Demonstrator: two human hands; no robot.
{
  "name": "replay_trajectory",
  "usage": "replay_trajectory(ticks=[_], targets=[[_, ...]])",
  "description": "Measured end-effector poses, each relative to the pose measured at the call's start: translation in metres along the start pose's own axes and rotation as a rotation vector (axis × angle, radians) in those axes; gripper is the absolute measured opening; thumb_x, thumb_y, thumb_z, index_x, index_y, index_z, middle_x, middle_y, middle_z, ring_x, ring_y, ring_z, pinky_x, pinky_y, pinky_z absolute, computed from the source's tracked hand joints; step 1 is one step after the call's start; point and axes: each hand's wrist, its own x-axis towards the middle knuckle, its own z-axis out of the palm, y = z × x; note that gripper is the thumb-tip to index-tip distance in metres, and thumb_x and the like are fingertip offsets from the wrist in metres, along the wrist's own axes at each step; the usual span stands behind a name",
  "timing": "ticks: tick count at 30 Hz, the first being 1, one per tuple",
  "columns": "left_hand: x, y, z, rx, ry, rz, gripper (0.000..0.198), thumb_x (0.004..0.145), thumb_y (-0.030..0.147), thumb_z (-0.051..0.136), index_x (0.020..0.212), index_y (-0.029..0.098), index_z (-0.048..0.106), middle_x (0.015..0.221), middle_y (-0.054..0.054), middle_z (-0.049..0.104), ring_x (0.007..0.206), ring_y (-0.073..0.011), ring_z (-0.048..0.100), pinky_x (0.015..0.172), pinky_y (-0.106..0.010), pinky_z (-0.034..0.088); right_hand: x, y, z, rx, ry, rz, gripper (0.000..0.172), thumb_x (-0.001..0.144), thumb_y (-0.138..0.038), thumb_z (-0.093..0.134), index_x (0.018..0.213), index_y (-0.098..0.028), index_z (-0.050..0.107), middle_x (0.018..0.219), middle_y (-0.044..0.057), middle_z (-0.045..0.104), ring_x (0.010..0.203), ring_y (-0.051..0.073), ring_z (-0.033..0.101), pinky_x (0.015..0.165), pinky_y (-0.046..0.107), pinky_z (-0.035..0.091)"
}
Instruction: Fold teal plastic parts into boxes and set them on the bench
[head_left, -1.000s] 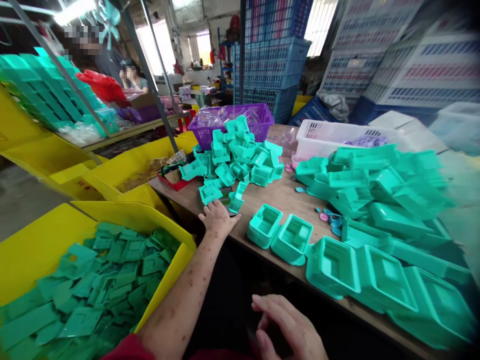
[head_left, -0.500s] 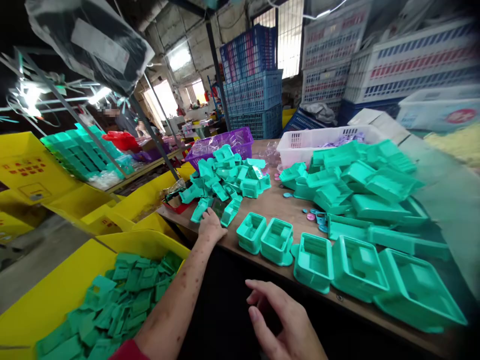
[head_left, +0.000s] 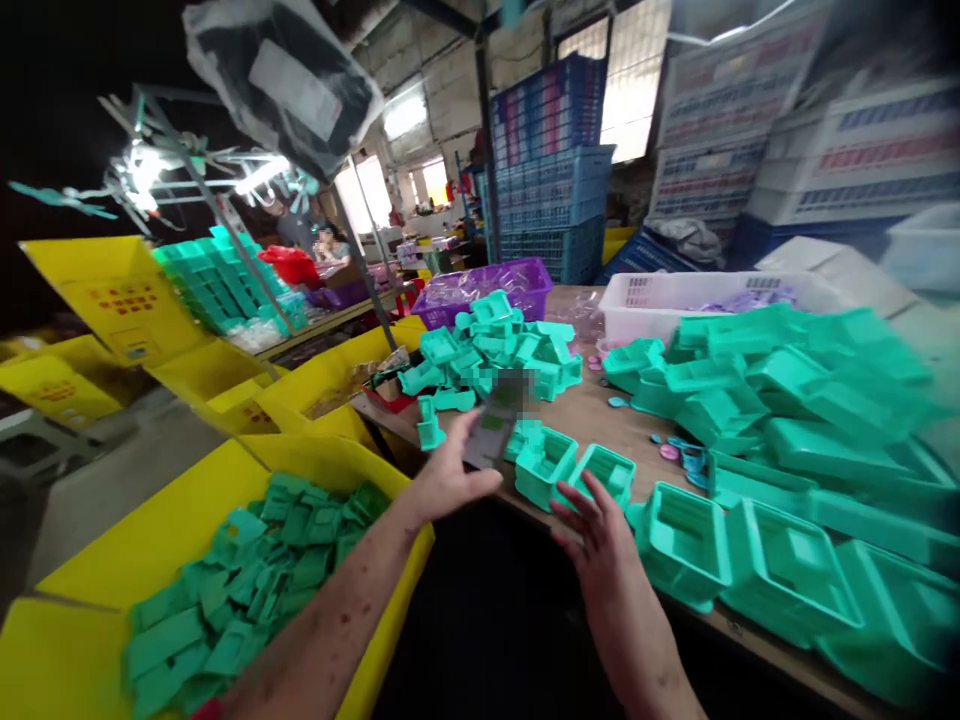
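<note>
My left hand [head_left: 448, 478] grips a dark, flat phone [head_left: 489, 432] by its edges, held over the front edge of the table. Part of the phone's face is blurred out. My right hand [head_left: 604, 555] is open with fingers apart, just in front of a row of green plastic boxes [head_left: 686, 545]. Its fingertips overlap one box [head_left: 609, 472] in the view; whether they touch it I cannot tell. Behind the phone lies a heap of small green plastic parts [head_left: 487, 350]. One loose green part [head_left: 429, 425] stands left of the phone.
On the table [head_left: 615, 420], larger green pieces [head_left: 795, 390] pile up at right, before a white basket [head_left: 645, 310]. A purple basket [head_left: 525, 290] stands behind the small heap. Lower left, a yellow box [head_left: 202, 500] holds flat green pieces. A pole [head_left: 364, 260] rises beside the table.
My left hand has lifted the phone from beside the heap and moved it right. My right hand has risen toward the green boxes. The camera view has swung left.
</note>
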Motion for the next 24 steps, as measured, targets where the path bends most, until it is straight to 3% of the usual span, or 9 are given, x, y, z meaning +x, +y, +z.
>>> replay_trajectory(ticks=[3,5,7,9,13,16,18,21,24], targets=[[-0.049,0.021,0.045,-0.164,-0.149,0.045,0.129,0.081,0.049,0.098,0.188,0.020,0.032,0.182,-0.022,0.061,0.159,-0.0433,0.071,0.132,-0.055,0.063,0.008,0.001,0.030,0.230,-0.099,0.200,0.087,0.097,-0.095,0.078,0.162,-0.038,0.079,0.160,0.009,0.083,0.157,0.037,0.074,0.131,0.059,0.062],[-0.074,0.032,0.068,-0.195,-0.137,0.016,0.138,0.080,0.040,0.099,0.192,0.018,0.022,0.197,-0.028,0.039,0.179,-0.0491,0.050,0.147,-0.066,0.048,0.004,-0.002,0.041,0.285,-0.185,0.292,0.085,0.095,-0.094,0.081,0.151,-0.030,0.087,0.151,0.013,0.087,0.157,0.042,0.075,0.134,0.064,0.061],[-0.090,0.037,0.076,-0.191,-0.105,-0.007,0.143,0.081,0.035,0.099,0.193,0.016,0.012,0.205,-0.029,0.014,0.191,-0.0505,0.022,0.155,-0.072,0.029,-0.004,-0.008,0.044,0.330,-0.201,0.335,0.079,0.094,-0.092,0.086,0.139,-0.027,0.093,0.144,0.013,0.090,0.155,0.043,0.075,0.134,0.063,0.061],[-0.099,0.036,0.073,-0.221,-0.119,0.026,0.137,0.088,0.041,0.099,0.193,0.016,0.014,0.205,-0.028,0.012,0.193,-0.0502,0.014,0.157,-0.073,0.023,-0.013,-0.015,0.043,0.390,-0.154,0.346,0.072,0.089,-0.087,0.094,0.133,-0.030,0.096,0.140,0.010,0.091,0.154,0.043,0.077,0.134,0.063,0.061],[-0.101,0.032,0.058,-0.439,-0.148,0.153,0.074,0.120,0.055,0.070,0.184,0.027,0.044,0.198,-0.018,0.042,0.180,-0.0413,0.050,0.150,-0.061,0.045,-0.026,-0.029,0.038,0.457,-0.109,0.356,0.064,0.081,-0.077,0.105,0.127,-0.033,0.097,0.139,0.007,0.092,0.145,0.044,0.082,0.134,0.065,0.060],[-0.100,0.036,0.050,-0.487,-0.108,0.145,0.051,0.129,0.051,0.053,0.175,0.030,0.058,0.189,-0.013,0.057,0.176,-0.0330,0.056,0.148,-0.050,0.048,-0.032,-0.035,0.035,0.459,-0.134,0.356,0.059,0.080,-0.076,0.106,0.120,-0.034,0.098,0.134,0.006,0.093,0.141,0.044,0.085,0.134,0.068,0.060],[-0.098,0.040,0.049,-0.516,-0.080,0.107,0.045,0.130,0.050,0.052,0.165,0.026,0.066,0.179,-0.014,0.068,0.169,-0.0314,0.065,0.139,-0.045,0.057,-0.036,-0.035,0.034,0.450,-0.132,0.357,0.060,0.080,-0.080,0.105,0.118,-0.034,0.098,0.132,0.006,0.094,0.140,0.045,0.085,0.134,0.069,0.059],[-0.094,0.044,0.050,-0.545,-0.060,0.033,0.033,0.124,0.042,0.064,0.151,0.025,0.069,0.151,-0.012,0.086,0.131,-0.0269,0.086,0.107,-0.036,0.072,-0.041,-0.030,0.034,0.420,-0.089,0.382,0.065,0.076,-0.084,0.105,0.120,-0.036,0.097,0.135,0.005,0.093,0.142,0.045,0.083,0.135,0.071,0.057],[-0.093,0.048,0.051,-0.473,-0.038,-0.041,0.045,0.106,0.032,0.085,0.146,0.028,0.066,0.126,-0.004,0.091,0.105,-0.0228,0.088,0.085,-0.031,0.069,-0.044,-0.026,0.036,0.395,-0.047,0.386,0.066,0.076,-0.084,0.105,0.123,-0.038,0.097,0.141,0.004,0.092,0.145,0.044,0.082,0.137,0.070,0.056]])
